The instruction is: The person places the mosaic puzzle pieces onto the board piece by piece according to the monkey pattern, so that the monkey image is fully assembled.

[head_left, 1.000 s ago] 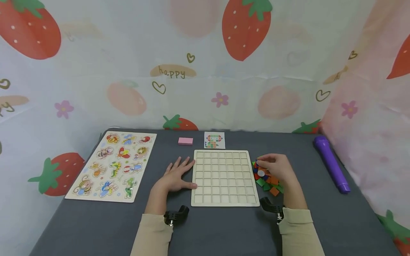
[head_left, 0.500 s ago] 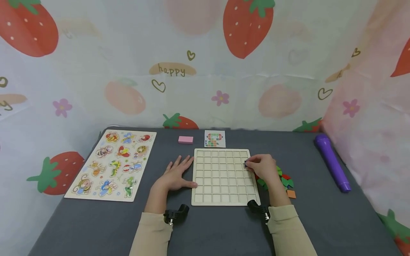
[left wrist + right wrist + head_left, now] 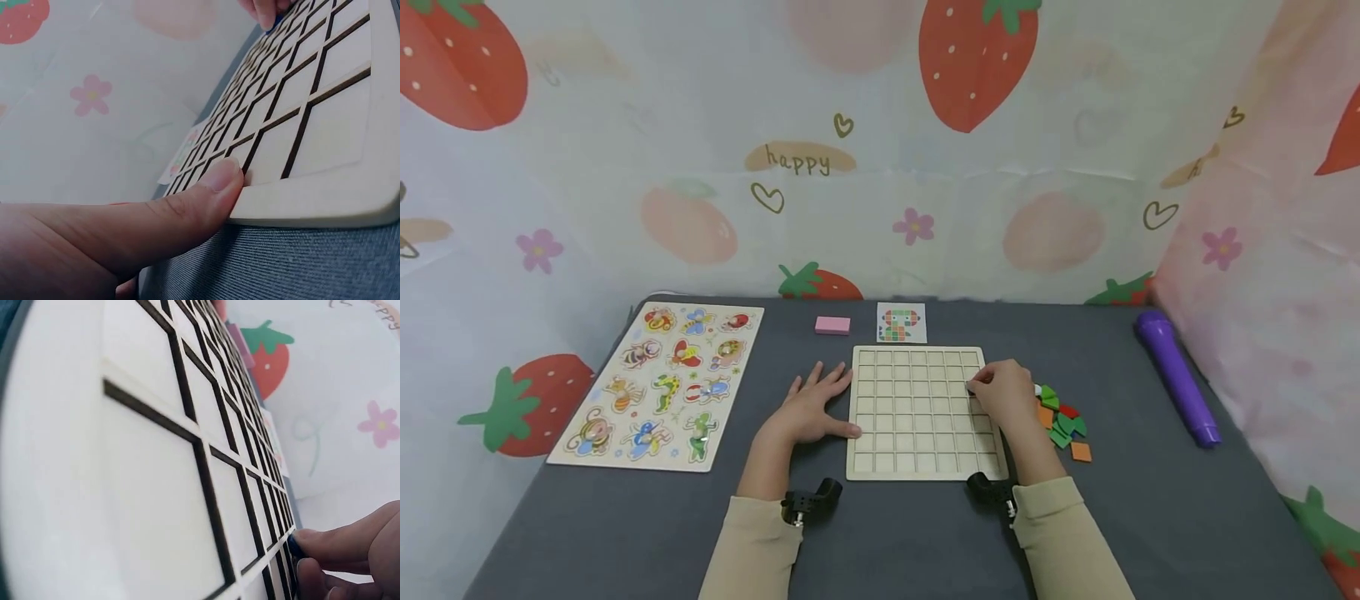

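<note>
A pale wooden grid board (image 3: 916,414) with square recesses lies on the table. My left hand (image 3: 811,414) rests at its left edge with fingers spread; in the left wrist view the thumb (image 3: 215,184) presses on the board's rim. At the board's right side my right hand (image 3: 1006,396) pinches a small dark blue piece (image 3: 295,546) between thumb and fingertips, right at a cell of the rightmost column. Most of that piece is hidden by the fingers. Beside the right hand lies a pile of small green, orange, red and white pieces (image 3: 1062,423), partly covered by the wrist.
Behind the board lie a pattern card (image 3: 902,322) and a pink block (image 3: 832,326). A sticker-like puzzle board with cartoon insects (image 3: 658,383) is on the left. On the far right is a purple cylinder (image 3: 1177,379). A printed curtain (image 3: 880,125) closes off the back.
My right hand has gone left from the pile of pieces to the board's right column, carrying the dark blue piece. The left hand has stayed at the board's edge.
</note>
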Tool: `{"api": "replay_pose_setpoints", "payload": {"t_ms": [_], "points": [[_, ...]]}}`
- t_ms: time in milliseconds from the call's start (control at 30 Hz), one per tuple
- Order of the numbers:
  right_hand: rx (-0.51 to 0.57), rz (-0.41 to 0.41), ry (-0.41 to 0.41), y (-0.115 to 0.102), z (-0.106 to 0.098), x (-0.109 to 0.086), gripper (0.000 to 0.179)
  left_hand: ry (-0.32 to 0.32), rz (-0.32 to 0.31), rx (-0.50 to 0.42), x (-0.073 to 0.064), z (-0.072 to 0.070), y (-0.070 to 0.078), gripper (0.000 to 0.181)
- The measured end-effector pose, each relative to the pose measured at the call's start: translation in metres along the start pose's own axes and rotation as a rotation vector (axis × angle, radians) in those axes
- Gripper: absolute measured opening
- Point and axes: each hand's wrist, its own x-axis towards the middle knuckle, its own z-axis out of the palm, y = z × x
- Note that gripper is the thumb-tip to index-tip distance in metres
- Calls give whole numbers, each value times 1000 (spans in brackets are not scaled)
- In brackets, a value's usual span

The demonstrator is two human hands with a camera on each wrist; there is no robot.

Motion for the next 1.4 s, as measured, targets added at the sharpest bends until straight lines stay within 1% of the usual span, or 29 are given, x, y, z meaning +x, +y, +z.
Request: {"api": "replay_pose_setpoints", "payload": {"t_ms": [133,233,333,467,567,667,800,867,1000,1167,1267,1400], "points": [[-19,11,12,1,0,0,20,10,-1,-18,1,3,1,103],[-4,19,-4,2,-1,2,23,14,2,-36,2,4,0,103],[37,26,-43,3,-5,2,24,9,6,-40,2,4,0,104],[148,40,-102,7,-17,2,24,2,13,-31,2,1,0,104],[187,33,-105,17,-30,1,24,-7,30,-35,4,1,1,104],[160,-6,-107,32,-43,0,31,-14,40,-40,5,3,2,105],[99,-59,-142,50,-58,-1,41,-9,16,-44,3,3,0,105],[71,-70,-169,57,-64,-1,41,-6,11,-48,2,2,-1,105],[36,-57,-210,71,-70,-2,37,-10,16,-50,1,1,-2,106],[23,-36,-221,76,-68,-1,35,-12,10,-40,2,1,-4,106],[9,-32,-246,76,-66,-1,37,-8,2,-33,2,1,-4,106],[-9,-15,-269,76,-67,-1,41,-14,9,-38,2,1,-2,105]]}}
